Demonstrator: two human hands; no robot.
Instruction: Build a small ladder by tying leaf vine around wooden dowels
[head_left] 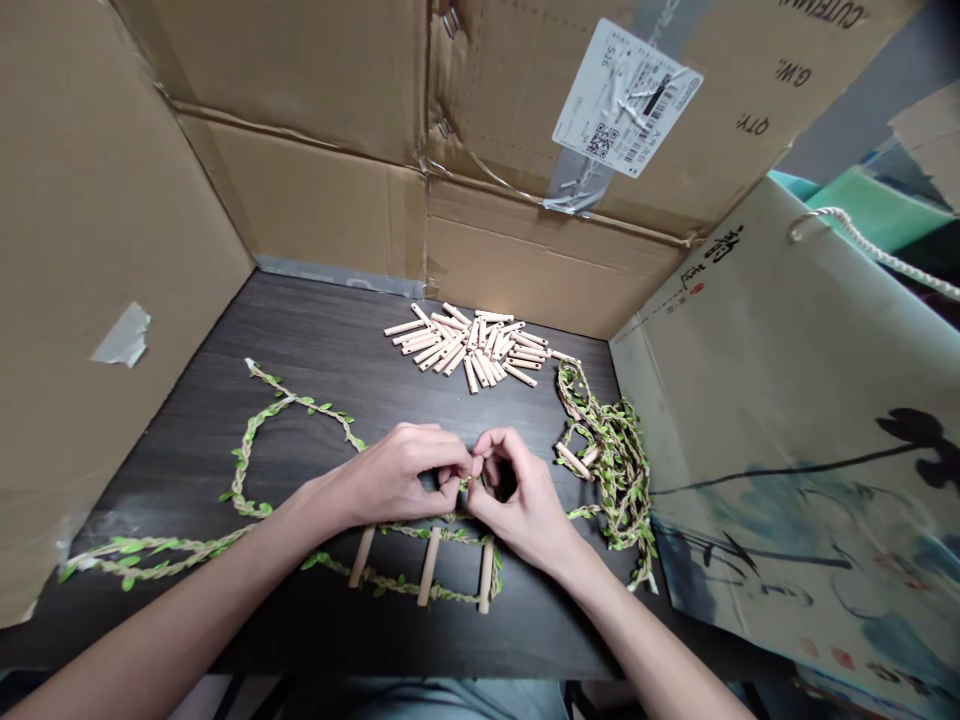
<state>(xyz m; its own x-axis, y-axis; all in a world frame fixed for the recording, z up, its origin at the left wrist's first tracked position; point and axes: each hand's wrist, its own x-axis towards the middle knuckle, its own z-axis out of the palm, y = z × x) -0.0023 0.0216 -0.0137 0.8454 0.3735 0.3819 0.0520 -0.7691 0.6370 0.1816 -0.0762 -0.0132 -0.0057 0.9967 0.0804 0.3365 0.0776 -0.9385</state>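
Two hands meet low on the counter (300,330): the left hand (394,478) and right hand (521,495) pinch their fingers (455,478) together on leaf twine (442,518), the grip itself hidden. Three wooden dowels (429,566) lie tied just below; open dark surface reaches the cardboard wall (330,200).

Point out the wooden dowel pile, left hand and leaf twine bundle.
Wooden dowel pile (469,348): head view, pile's middle.
Left hand (397,475): head view, back of hand.
Leaf twine bundle (613,470): head view, bundle's middle.
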